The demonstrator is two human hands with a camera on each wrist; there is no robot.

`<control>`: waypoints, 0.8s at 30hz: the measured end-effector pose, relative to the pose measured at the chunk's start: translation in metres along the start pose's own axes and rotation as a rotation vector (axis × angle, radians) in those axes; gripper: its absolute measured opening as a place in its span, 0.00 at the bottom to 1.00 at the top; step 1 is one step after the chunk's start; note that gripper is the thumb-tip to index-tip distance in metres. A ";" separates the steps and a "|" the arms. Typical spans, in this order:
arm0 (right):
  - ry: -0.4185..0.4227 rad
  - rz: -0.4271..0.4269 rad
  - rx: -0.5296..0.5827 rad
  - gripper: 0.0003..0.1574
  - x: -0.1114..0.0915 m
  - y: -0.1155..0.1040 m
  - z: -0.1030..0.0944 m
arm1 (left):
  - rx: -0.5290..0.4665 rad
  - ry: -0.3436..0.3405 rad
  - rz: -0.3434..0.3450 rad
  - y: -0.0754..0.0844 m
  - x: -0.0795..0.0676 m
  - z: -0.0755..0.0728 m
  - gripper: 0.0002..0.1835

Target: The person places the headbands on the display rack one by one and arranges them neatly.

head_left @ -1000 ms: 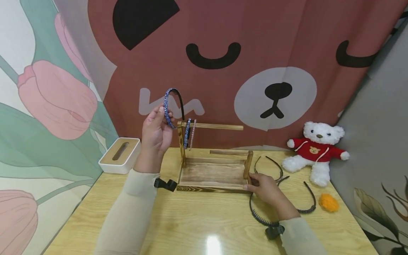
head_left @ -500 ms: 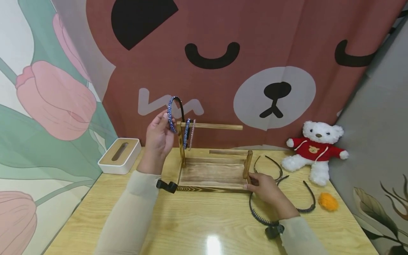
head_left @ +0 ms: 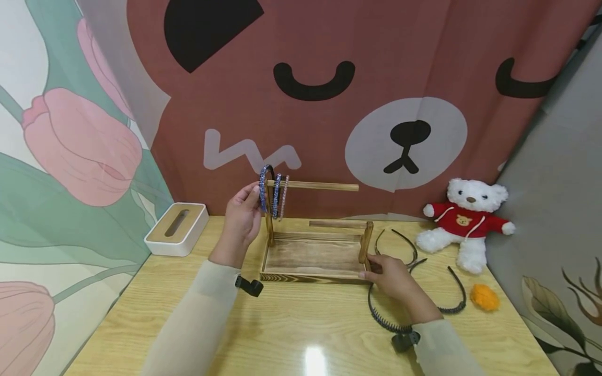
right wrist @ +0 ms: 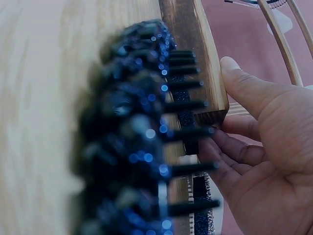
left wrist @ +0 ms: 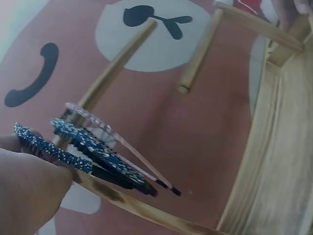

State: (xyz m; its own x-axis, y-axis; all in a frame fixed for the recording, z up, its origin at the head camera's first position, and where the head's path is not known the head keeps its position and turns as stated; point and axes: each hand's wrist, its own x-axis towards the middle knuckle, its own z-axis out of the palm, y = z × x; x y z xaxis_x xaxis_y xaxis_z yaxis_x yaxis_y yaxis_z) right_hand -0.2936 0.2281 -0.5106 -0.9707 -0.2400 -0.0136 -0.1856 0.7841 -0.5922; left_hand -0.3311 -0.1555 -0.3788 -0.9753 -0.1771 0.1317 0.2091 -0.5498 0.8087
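Observation:
Between thumb and fingers, my left hand (head_left: 242, 214) pinches a blue glittery headband (head_left: 263, 190) at the left end of the rack's upper rod (head_left: 324, 186). In the left wrist view this headband (left wrist: 54, 152) sits right beside another blue glittery headband (left wrist: 98, 149) and a pink beaded one (left wrist: 124, 142), which both hang on the rod. The wooden display rack (head_left: 315, 256) stands on the table. At its right front corner my right hand (head_left: 390, 277) grips the base, thumb on the front edge; the right wrist view shows the thumb and fingers around that corner (right wrist: 212, 110).
Several dark headbands lie right of the rack, one with comb teeth (head_left: 390, 326) under the right forearm. A shorter rod (head_left: 336, 224) juts left from the rack's right post. A tissue box (head_left: 176, 230) stands left; a white teddy bear (head_left: 463, 224) and orange ball (head_left: 485, 297) are at right.
My left hand has lowered the blue headband from above the rack and moved it slightly right, to the rod's left end. The right hand has stayed on the base.

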 end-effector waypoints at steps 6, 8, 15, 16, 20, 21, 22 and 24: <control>0.005 -0.012 0.005 0.45 0.000 0.001 0.001 | 0.030 0.022 -0.013 -0.013 0.001 -0.004 0.10; 0.005 -0.011 0.006 0.45 0.000 0.001 0.000 | 0.032 0.021 -0.012 -0.016 0.001 -0.004 0.10; 0.002 -0.002 0.005 0.46 0.000 0.000 -0.001 | 0.056 0.019 -0.009 -0.022 0.002 -0.007 0.11; 0.001 -0.002 0.006 0.46 0.000 0.000 -0.001 | 0.058 0.018 -0.011 -0.022 0.002 -0.007 0.10; 0.001 -0.003 0.006 0.46 -0.001 -0.001 -0.001 | 0.072 0.008 -0.009 -0.025 0.003 -0.009 0.08; 0.002 -0.001 0.009 0.46 -0.001 -0.001 -0.001 | 0.074 0.008 -0.006 -0.025 0.004 -0.009 0.08; 0.000 -0.006 0.008 0.46 -0.001 -0.001 -0.001 | 0.075 0.008 -0.004 -0.026 0.004 -0.009 0.08; -0.001 -0.003 0.011 0.46 -0.001 0.000 -0.001 | 0.088 0.011 -0.001 -0.026 0.004 -0.010 0.08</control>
State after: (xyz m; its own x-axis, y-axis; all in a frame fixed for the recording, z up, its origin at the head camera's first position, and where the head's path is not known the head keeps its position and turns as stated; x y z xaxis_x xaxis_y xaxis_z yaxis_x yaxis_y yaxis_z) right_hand -0.2932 0.2286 -0.5102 -0.9698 -0.2434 -0.0125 -0.1872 0.7769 -0.6011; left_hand -0.3400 -0.1502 -0.4053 -0.9746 -0.1856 0.1254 0.2008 -0.4760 0.8562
